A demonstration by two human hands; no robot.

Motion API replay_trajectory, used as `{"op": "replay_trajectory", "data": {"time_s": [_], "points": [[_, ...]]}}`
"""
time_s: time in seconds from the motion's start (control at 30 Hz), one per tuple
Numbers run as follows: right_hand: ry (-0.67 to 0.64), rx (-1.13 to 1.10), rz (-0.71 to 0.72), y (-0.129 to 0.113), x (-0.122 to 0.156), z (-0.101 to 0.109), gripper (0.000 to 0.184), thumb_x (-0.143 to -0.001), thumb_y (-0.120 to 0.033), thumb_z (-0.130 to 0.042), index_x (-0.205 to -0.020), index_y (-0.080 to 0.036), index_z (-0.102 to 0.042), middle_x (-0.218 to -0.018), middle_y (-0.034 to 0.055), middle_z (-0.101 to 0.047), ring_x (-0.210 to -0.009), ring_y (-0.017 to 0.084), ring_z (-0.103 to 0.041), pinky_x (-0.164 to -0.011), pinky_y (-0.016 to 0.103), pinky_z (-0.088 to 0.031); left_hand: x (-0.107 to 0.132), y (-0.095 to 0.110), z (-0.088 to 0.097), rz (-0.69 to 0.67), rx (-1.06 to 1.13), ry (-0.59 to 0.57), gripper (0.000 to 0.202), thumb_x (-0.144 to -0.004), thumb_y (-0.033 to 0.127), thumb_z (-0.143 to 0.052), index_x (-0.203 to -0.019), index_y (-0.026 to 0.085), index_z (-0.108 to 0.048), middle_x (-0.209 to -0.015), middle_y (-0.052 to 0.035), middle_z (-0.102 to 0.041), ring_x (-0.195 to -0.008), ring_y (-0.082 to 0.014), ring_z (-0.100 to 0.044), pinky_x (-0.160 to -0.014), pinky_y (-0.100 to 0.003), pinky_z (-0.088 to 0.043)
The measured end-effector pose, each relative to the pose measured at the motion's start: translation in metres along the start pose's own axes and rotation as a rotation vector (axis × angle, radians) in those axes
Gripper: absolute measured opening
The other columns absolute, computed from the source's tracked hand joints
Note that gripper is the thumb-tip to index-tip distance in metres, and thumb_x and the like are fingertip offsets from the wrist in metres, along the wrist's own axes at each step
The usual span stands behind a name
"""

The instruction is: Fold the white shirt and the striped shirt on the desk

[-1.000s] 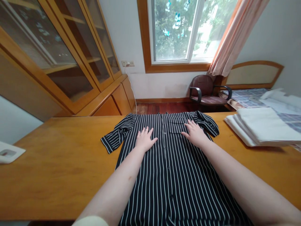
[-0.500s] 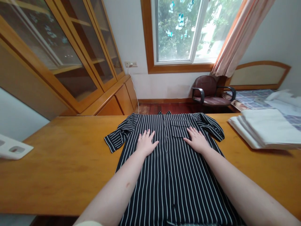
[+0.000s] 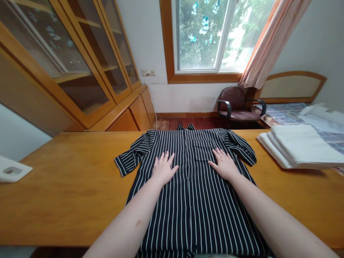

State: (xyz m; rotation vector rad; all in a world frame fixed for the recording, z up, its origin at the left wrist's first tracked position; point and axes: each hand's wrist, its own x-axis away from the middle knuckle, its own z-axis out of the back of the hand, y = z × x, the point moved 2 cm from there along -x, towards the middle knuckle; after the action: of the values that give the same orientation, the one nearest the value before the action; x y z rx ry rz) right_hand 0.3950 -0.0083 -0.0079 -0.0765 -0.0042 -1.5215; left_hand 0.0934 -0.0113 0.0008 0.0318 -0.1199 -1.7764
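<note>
A black shirt with white stripes (image 3: 177,200) lies front side up on the wooden table, its buttons running down the middle. Its collar tips (image 3: 186,127) hang over the far edge, and its short sleeves spread to both sides. My left hand (image 3: 163,169) rests flat on the left chest of the shirt, fingers apart. On the other side, my right hand (image 3: 224,165) lies flat with spread fingers, just below and over the edge of the chest pocket (image 3: 205,150). The shirt's hem reaches the near table edge at the bottom of the view.
On the table's (image 3: 80,186) right stands a stack of folded white cloth or paper (image 3: 303,147). A white object (image 3: 13,169) juts in at the left. Beyond are a glass-door cabinet (image 3: 88,71), a maroon armchair (image 3: 233,104), a bed (image 3: 287,107) and a window (image 3: 204,36).
The shirt has shifted slightly toward me, with more collar and a gathered hem showing. Both hands have slid a little nearer, still flat on the fabric. The view has turned slightly right.
</note>
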Motion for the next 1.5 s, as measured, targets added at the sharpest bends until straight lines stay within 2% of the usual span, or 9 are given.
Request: {"op": "replay_trajectory", "data": {"time_s": [0.4, 0.73, 1.13, 1.23, 1.33, 1.43, 1.5], "points": [[-0.033, -0.012, -0.035, -0.005, 0.026, 0.0, 0.079, -0.086, -0.067, -0.017, -0.147, -0.018, -0.02, -0.153, 0.0056, -0.014, -0.14, 0.023, -0.011, -0.112, 0.044, -0.01, 0.024, 0.002, -0.005, 0.002, 0.01, -0.021, 0.066, -0.088, 0.062, -0.026, -0.145, 0.031, -0.021, -0.153, -0.0047, -0.019, -0.14, -0.0278, -0.012, -0.111, -0.053, -0.01], [-0.019, -0.009, -0.064, -0.008, 0.042, -0.003, 0.079, -0.086, -0.066, -0.019, -0.146, -0.016, -0.023, -0.153, 0.0072, -0.016, -0.14, 0.025, -0.013, -0.112, 0.046, -0.011, 0.04, 0.005, -0.003, 0.013, 0.009, -0.049, 0.065, -0.088, 0.06, -0.028, -0.145, 0.032, -0.021, -0.153, -0.004, -0.017, -0.14, -0.0278, -0.011, -0.111, -0.053, -0.01], [-0.097, -0.004, -0.041, -0.008, 0.063, -0.007, 0.08, -0.085, -0.064, -0.025, -0.147, -0.014, -0.021, -0.153, 0.0093, -0.013, -0.14, 0.027, -0.01, -0.112, 0.048, -0.012, 0.065, 0.009, -0.001, 0.034, 0.03, -0.082, 0.064, -0.088, 0.059, -0.026, -0.146, 0.032, -0.02, -0.153, -0.0026, -0.014, -0.14, -0.0275, -0.01, -0.111, -0.053, -0.01], [-0.155, -0.013, -0.046, -0.009, 0.064, -0.001, 0.081, -0.084, -0.063, -0.031, -0.147, -0.013, -0.021, -0.153, 0.0099, -0.012, -0.14, 0.028, -0.009, -0.112, 0.048, -0.013, 0.068, 0.011, -0.002, 0.044, 0.027, -0.075, 0.064, -0.088, 0.06, -0.025, -0.146, 0.032, -0.018, -0.153, -0.0024, -0.014, -0.14, -0.0282, -0.01, -0.111, -0.054, -0.01], [-0.265, -0.04, -0.048, -0.009, 0.059, 0.013, 0.085, -0.08, -0.063, -0.04, -0.146, -0.013, -0.024, -0.152, 0.0114, -0.015, -0.139, 0.03, -0.014, -0.11, 0.048, -0.019, 0.068, 0.011, -0.004, 0.05, 0.02, -0.084, 0.065, -0.088, 0.06, -0.026, -0.146, 0.032, -0.018, -0.153, -0.0024, -0.013, -0.14, -0.0281, -0.01, -0.111, -0.054, -0.01], [-0.313, -0.076, -0.066, -0.013, 0.043, 0.034, 0.077, -0.08, -0.062, -0.043, -0.137, -0.011, -0.042, -0.147, 0.0159, -0.031, -0.134, 0.032, -0.029, -0.107, 0.044, -0.027, 0.069, 0.012, -0.003, 0.05, 0.02, -0.086, 0.064, -0.088, 0.06, -0.026, -0.146, 0.032, -0.018, -0.153, -0.0024, -0.013, -0.14, -0.0278, -0.009, -0.111, -0.054, -0.01], [-0.239, -0.093, -0.059, -0.022, 0.028, 0.046, 0.07, -0.083, -0.06, -0.04, -0.13, -0.009, -0.05, -0.142, 0.0178, -0.039, -0.13, 0.032, -0.035, -0.106, 0.041, -0.029, 0.069, 0.012, -0.002, 0.047, 0.026, -0.084, 0.064, -0.088, 0.06, -0.026, -0.146, 0.032, -0.019, -0.154, -0.0025, -0.013, -0.14, -0.0282, -0.01, -0.111, -0.054, -0.01]]}}
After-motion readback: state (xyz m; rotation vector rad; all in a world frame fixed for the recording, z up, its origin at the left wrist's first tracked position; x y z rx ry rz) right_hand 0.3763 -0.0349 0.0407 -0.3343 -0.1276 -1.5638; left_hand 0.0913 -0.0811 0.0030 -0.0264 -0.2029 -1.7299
